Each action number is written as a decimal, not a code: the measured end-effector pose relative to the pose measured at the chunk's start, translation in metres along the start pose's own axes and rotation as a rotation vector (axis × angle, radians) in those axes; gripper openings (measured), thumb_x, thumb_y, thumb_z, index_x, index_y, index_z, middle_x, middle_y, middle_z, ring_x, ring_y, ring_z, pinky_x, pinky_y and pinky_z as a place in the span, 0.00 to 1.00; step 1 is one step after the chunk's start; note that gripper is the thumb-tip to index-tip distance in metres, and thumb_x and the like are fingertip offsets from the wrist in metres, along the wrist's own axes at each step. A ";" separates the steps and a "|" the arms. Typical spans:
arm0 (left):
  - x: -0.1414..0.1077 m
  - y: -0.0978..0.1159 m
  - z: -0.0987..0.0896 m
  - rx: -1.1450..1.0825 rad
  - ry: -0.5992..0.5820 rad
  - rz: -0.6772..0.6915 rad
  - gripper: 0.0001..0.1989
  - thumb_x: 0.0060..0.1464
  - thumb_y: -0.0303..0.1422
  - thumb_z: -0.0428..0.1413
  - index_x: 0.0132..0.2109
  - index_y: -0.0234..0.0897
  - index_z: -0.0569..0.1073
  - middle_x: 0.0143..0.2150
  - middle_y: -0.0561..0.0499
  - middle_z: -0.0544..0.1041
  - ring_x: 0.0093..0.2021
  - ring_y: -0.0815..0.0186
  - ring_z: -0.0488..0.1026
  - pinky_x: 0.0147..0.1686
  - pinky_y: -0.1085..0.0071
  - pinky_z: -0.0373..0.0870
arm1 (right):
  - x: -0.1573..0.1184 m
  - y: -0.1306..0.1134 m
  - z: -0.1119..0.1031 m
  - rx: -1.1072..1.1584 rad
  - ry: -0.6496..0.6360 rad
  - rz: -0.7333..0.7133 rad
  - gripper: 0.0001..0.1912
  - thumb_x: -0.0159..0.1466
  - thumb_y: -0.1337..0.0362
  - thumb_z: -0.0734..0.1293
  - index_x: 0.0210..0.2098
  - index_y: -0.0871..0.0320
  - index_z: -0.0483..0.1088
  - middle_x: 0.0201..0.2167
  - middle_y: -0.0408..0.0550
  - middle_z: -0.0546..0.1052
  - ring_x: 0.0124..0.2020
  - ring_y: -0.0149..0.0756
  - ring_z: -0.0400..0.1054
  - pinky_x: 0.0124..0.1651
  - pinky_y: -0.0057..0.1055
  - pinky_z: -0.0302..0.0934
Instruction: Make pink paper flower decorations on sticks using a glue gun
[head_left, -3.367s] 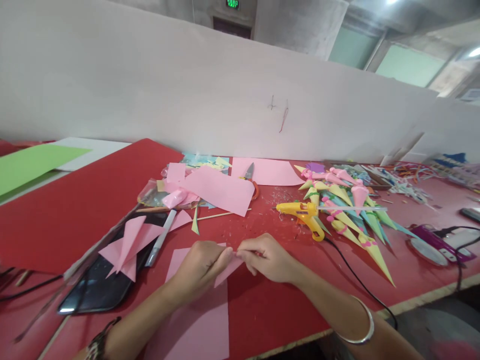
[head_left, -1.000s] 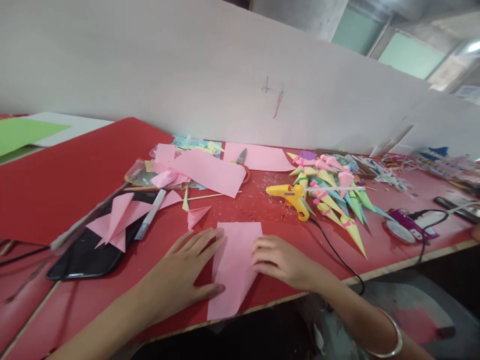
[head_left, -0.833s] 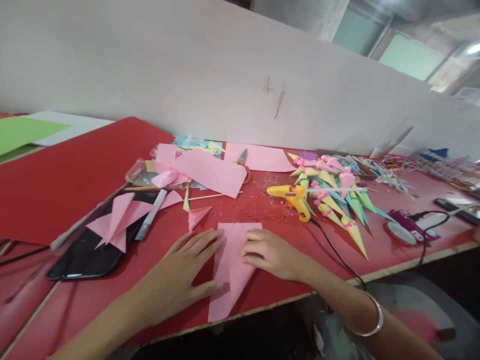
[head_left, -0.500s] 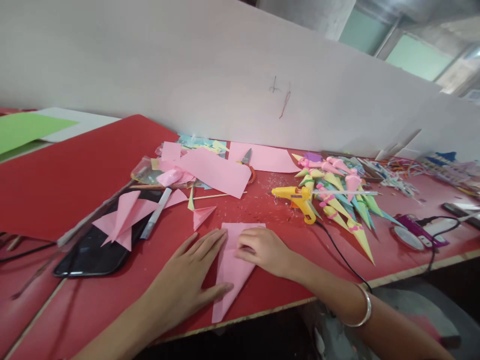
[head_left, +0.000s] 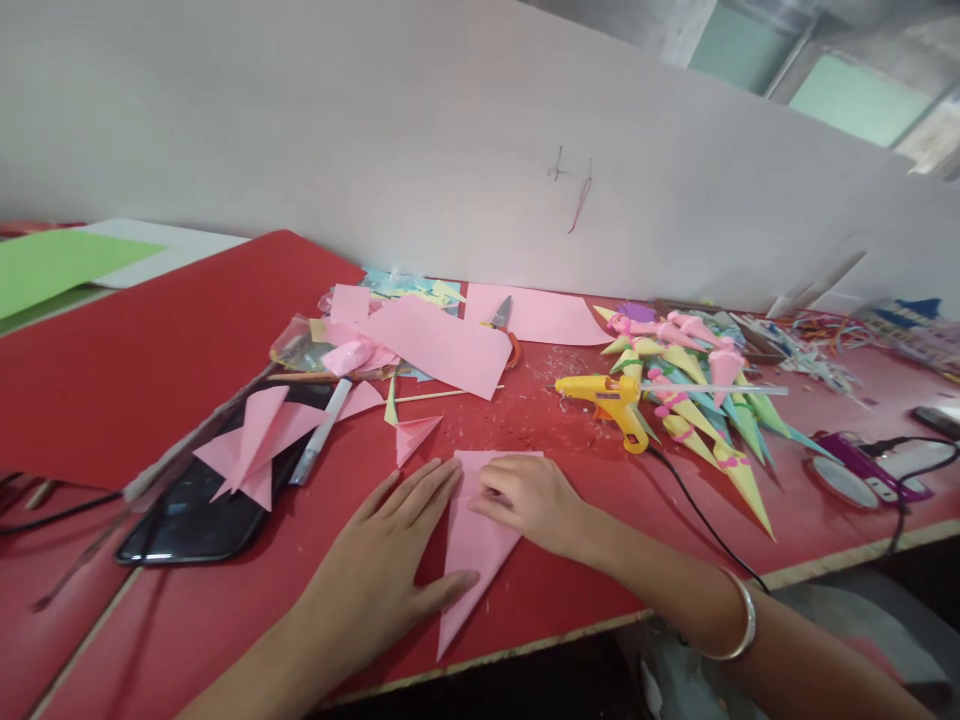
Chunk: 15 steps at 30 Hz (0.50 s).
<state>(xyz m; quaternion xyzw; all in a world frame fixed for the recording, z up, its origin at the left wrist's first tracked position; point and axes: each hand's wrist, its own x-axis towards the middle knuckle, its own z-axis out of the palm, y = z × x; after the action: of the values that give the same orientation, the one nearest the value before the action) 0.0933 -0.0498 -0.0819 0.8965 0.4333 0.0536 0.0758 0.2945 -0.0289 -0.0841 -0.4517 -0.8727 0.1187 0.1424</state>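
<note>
A sheet of pink paper point(head_left: 480, 565) lies folded on the red table close to its front edge, tapering to a point at the near end. My left hand point(head_left: 390, 545) rests flat along the paper's left side, fingers stretched out and the thumb on the paper. On its upper right part my right hand point(head_left: 529, 500) presses down with curled fingers. Its fingertips are partly hidden, and the paper lies flat beneath them. Just beyond the left fingers is a small folded pink paper piece point(head_left: 414, 438).
A yellow glue gun point(head_left: 607, 400) with a clear stick lies right, beside a pile of decorated paper cones point(head_left: 720, 460). Behind are orange-handled scissors point(head_left: 513, 345) and pink sheets point(head_left: 442, 340). A black phone point(head_left: 187, 520) under pink cutouts point(head_left: 251, 450) and a marker point(head_left: 321, 435) lie left.
The paper's near end has narrowed from a blunt tip to a sharp point. Both hands keep much the same pose on it. The whole view has shifted slightly.
</note>
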 end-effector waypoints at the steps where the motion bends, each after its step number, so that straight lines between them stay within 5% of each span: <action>1: 0.000 -0.001 0.001 0.004 0.008 -0.001 0.39 0.51 0.50 0.53 0.64 0.36 0.57 0.64 0.43 0.62 0.61 0.54 0.62 0.61 0.55 0.56 | 0.000 0.000 0.000 -0.002 0.004 0.007 0.16 0.64 0.56 0.64 0.24 0.59 0.66 0.23 0.41 0.71 0.26 0.28 0.62 0.28 0.26 0.46; 15: -0.002 0.001 0.004 0.008 0.049 0.015 0.41 0.47 0.53 0.54 0.64 0.37 0.58 0.63 0.43 0.63 0.60 0.54 0.63 0.61 0.57 0.56 | 0.002 -0.002 0.000 -0.039 -0.008 0.037 0.16 0.64 0.55 0.63 0.25 0.59 0.66 0.23 0.40 0.71 0.24 0.27 0.61 0.28 0.26 0.45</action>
<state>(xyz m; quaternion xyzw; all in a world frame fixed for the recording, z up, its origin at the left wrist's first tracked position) 0.0932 -0.0521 -0.0855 0.8985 0.4283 0.0744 0.0608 0.2923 -0.0280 -0.0829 -0.4698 -0.8670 0.1059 0.1277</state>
